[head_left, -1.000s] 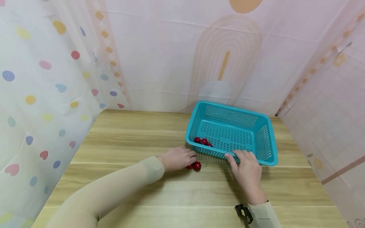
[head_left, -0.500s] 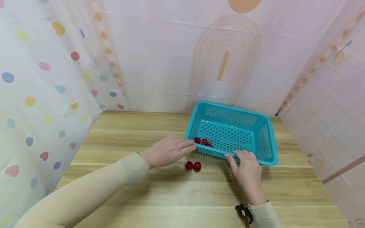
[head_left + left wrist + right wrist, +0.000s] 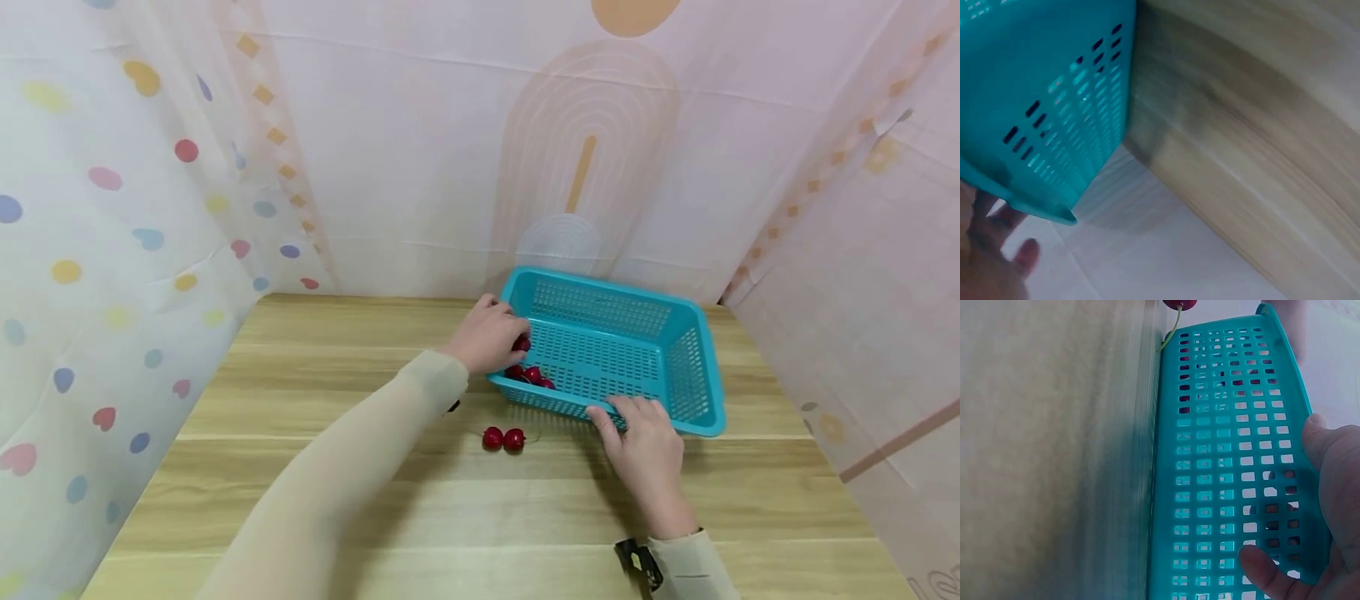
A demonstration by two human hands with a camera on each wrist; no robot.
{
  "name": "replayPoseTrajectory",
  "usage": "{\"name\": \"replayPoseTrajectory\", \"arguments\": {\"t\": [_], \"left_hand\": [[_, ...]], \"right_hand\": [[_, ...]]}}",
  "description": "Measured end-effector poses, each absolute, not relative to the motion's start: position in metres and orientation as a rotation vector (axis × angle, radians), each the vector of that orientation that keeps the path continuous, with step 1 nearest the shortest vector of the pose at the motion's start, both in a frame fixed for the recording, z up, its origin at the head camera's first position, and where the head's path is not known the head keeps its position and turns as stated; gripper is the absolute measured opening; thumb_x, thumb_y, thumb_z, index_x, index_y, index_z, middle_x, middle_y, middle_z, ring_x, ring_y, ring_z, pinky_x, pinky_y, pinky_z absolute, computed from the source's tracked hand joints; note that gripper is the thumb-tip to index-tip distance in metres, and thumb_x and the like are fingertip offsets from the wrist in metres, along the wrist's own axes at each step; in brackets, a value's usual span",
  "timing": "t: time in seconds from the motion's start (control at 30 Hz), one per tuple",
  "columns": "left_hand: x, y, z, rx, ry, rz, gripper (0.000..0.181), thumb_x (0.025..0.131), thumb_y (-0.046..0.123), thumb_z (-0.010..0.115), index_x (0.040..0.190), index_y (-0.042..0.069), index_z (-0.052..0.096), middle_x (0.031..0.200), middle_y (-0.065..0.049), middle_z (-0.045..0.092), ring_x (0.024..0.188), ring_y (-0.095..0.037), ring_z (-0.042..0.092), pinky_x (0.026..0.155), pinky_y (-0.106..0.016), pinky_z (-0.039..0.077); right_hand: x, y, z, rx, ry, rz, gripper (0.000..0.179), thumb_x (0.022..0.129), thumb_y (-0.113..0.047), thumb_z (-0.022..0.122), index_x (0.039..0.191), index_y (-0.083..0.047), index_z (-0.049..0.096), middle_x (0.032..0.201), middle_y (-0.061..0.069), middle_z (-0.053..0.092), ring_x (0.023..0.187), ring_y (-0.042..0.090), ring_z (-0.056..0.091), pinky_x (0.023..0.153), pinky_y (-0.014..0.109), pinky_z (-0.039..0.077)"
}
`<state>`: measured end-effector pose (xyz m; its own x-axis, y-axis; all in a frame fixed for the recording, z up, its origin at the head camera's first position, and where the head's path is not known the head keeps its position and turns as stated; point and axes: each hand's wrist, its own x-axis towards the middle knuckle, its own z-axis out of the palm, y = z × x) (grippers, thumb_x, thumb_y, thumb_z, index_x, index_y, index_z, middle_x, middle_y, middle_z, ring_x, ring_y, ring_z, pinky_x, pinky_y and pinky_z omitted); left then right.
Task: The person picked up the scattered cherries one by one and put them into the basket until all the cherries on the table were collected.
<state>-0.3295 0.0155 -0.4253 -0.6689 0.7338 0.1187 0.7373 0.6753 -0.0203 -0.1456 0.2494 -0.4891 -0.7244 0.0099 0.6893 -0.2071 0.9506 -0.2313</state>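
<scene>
Head: left hand (image 3: 489,337) pinched a cherry (image 3: 522,342) over the basket (image 3: 600,308), near more cherries (image 3: 532,375); right hand (image 3: 643,446) clamped its near rim (image 3: 558,398), likely steadying it. Two loose cherries (image 3: 492,439) lay on the wood-grain desk (image 3: 360,333), patterned cloth (image 3: 405,167) behind. Left wrist: fingers (image 3: 1027,253) by the rim. Right wrist: thumb (image 3: 1260,569) outside the perforated wall (image 3: 1165,487).

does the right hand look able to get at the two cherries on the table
Probably yes: only bare table shows between the right hand and the two cherries. But that hand holds the basket by its near rim, so it would likely have to let go first.
</scene>
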Motion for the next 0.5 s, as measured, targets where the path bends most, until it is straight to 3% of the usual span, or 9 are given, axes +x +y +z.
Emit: {"name": "replayPoseTrajectory", "arguments": {"t": [0.13,0.27,0.37,0.5], "left_hand": [[-0.333,0.025,-0.429,-1.172,-2.892,-0.01,0.017,0.097,0.041,0.08,0.102,0.025,0.078,0.103,0.007,0.08,0.126,-0.023,0.064,0.129,-0.06,0.026],[-0.333,0.035,-0.429,-1.133,-2.978,0.079,0.016,0.096,0.038,0.081,0.098,0.022,0.078,0.105,0.004,0.08,0.13,-0.024,0.062,0.131,-0.065,0.02],[-0.332,0.039,-0.43,-1.117,-3.004,0.113,0.018,0.098,0.037,0.079,0.105,0.02,0.079,0.113,0.001,0.08,0.133,-0.026,0.061,0.132,-0.066,0.018],[-0.331,0.037,-0.431,-1.127,-2.95,-0.019,0.029,0.101,0.039,0.074,0.122,0.019,0.078,0.13,-0.001,0.077,0.138,-0.028,0.059,0.13,-0.063,0.024]], "right_hand": [[-0.146,0.249,-0.491,0.136,-2.34,0.385,0.051,0.097,-0.054,0.072,0.104,-0.004,0.081,0.095,0.019,0.079,0.084,0.038,0.069,0.055,0.05,0.056],[-0.147,0.248,-0.491,0.132,-2.355,0.397,0.046,0.095,-0.049,0.076,0.105,-0.005,0.081,0.096,0.019,0.079,0.085,0.038,0.068,0.056,0.051,0.056],[-0.147,0.249,-0.491,0.144,-2.358,0.396,0.047,0.095,-0.05,0.075,0.105,-0.005,0.081,0.095,0.019,0.079,0.084,0.039,0.068,0.054,0.05,0.055],[-0.147,0.249,-0.492,0.148,-2.335,0.385,0.056,0.099,-0.058,0.067,0.103,-0.004,0.081,0.093,0.019,0.079,0.081,0.038,0.067,0.053,0.049,0.054]]}}
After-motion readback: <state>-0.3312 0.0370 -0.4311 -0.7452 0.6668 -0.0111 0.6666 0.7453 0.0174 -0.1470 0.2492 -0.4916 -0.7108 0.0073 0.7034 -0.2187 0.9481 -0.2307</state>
